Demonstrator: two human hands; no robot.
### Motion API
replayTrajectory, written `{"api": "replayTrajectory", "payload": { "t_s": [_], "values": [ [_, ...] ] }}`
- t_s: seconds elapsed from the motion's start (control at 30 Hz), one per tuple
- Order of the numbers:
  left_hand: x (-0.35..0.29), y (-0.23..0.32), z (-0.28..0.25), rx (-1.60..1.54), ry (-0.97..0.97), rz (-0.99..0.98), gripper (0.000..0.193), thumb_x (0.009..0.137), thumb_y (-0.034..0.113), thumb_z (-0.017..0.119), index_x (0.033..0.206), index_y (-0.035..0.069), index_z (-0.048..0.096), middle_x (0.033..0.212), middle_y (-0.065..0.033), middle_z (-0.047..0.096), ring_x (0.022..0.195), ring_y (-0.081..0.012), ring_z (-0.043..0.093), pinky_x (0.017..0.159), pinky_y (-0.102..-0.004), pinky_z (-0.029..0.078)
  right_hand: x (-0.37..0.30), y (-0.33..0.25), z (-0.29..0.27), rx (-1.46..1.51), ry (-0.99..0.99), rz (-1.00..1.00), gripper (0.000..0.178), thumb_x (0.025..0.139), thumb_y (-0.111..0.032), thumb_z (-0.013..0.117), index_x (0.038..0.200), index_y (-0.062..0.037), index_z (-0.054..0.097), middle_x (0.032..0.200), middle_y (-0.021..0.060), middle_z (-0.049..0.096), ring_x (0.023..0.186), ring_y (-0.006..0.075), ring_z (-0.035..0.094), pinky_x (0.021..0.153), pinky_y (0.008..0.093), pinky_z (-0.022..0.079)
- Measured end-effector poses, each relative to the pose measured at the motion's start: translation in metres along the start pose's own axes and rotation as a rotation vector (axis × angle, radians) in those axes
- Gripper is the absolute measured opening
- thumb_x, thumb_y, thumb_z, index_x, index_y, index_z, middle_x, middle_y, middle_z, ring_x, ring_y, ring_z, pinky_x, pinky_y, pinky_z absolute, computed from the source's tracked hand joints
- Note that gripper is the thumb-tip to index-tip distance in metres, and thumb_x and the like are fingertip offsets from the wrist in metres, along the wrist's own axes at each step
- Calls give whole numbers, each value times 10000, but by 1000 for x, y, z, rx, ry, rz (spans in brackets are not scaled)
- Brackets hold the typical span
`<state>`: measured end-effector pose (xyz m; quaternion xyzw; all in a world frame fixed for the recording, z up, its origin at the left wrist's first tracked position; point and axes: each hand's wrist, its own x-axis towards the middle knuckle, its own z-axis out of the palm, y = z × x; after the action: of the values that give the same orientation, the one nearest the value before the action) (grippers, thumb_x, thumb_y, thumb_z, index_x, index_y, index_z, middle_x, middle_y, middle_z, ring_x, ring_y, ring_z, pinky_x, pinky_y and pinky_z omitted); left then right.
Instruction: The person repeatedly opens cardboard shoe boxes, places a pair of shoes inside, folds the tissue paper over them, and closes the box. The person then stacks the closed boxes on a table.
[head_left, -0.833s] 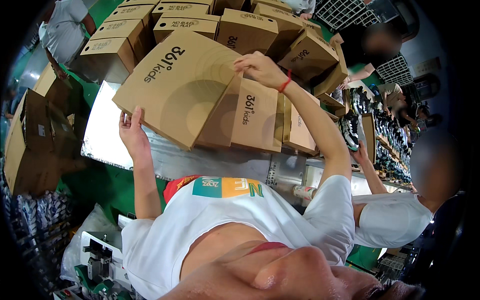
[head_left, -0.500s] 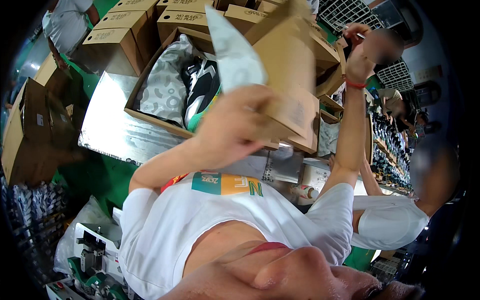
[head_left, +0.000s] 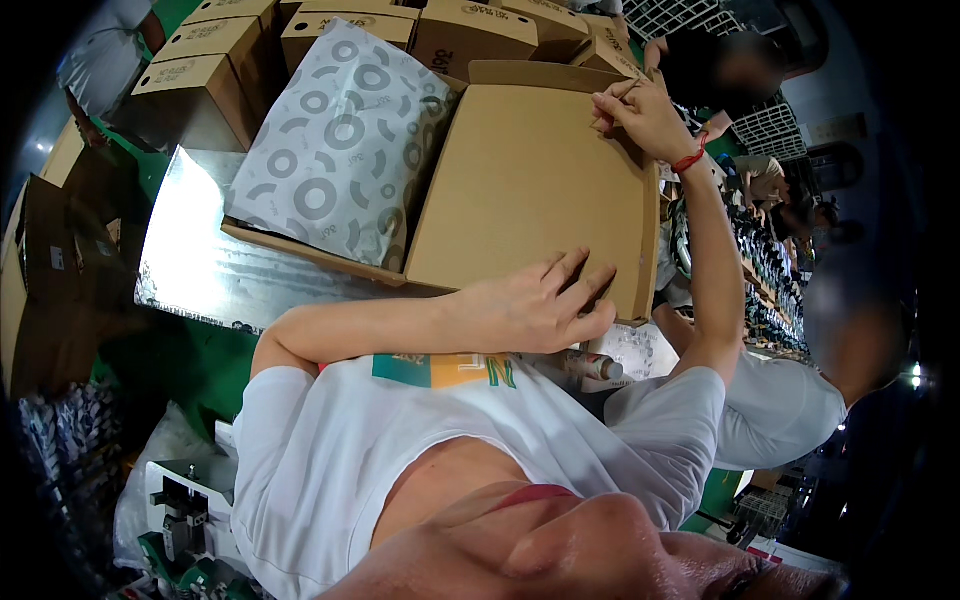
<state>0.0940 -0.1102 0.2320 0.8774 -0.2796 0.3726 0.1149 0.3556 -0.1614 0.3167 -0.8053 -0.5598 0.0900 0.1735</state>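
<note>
An opened brown cardboard shoebox is in front of me, its lid (head_left: 530,185) laid back to the right with the inside facing up. On the left, patterned white wrapping paper (head_left: 335,140) covers the contents of the box tray (head_left: 300,250). My left hand (head_left: 555,305) rests at the lid's near edge, fingers apart and bent over the cardboard. At the lid's far right corner is my right hand (head_left: 645,115), its fingers pinched together. What lies between those fingertips, if anything, cannot be made out.
Several closed shoeboxes (head_left: 475,40) stand behind the open one. A shiny metal tabletop (head_left: 185,260) extends to the left. Near my chest is a bottle (head_left: 590,365). Another person's white sleeve (head_left: 785,415) is close on the right; someone else stands far left beside dark cartons.
The wrapping paper has come down over the black-and-white shoe, which no longer shows. The lid has swung down flat, and my left hand has moved right onto its near edge.
</note>
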Motion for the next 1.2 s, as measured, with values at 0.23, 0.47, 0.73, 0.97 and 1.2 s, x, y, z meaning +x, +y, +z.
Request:
{"api": "replayTrajectory", "payload": {
  "t_s": [0.23,0.47,0.73,0.97,1.2],
  "values": [
    [2,-14,-11,-7,187,16,362,748,195,542,1039,10,432,1133,-173,525,918,-313,563,790,-356,472,-9,18,-12,-396,795,-134,138,809,-139,556,781,-58,665,829,53,661,720,242,598,697,267,450],
    [-95,-76,-86,193,1040,-680,772,728,-2,663,1321,47,170,1295,-150,345,1142,-269,430,872,-399,443,-91,-1,44,478,1027,-21,298,914,-134,385,661,6,457,871,100,606,751,144,550,675,231,399],
    [-384,-123,-36,-712,883,-1670,487,920,384,402,1296,77,365,1292,-89,413,1151,-198,431,939,-345,360,-190,43,326,1010,698,1017,445,879,-418,513,833,8,635,465,-8,506,457,40,390,412,197,272],
    [-406,-175,35,-954,544,-1716,537,913,441,365,1309,77,353,1305,-83,406,1146,-216,433,951,-356,346,-212,157,359,1257,1124,1406,448,710,-488,687,784,-59,582,690,34,563,419,57,364,357,205,241],
    [-393,-172,47,-1050,560,-1757,552,910,456,354,1315,80,347,1306,-82,406,1144,-216,436,950,-358,348,-228,227,340,1742,1230,1256,250,648,-236,780,751,-164,564,587,-34,458,387,52,310,349,183,244]
  ]
}}
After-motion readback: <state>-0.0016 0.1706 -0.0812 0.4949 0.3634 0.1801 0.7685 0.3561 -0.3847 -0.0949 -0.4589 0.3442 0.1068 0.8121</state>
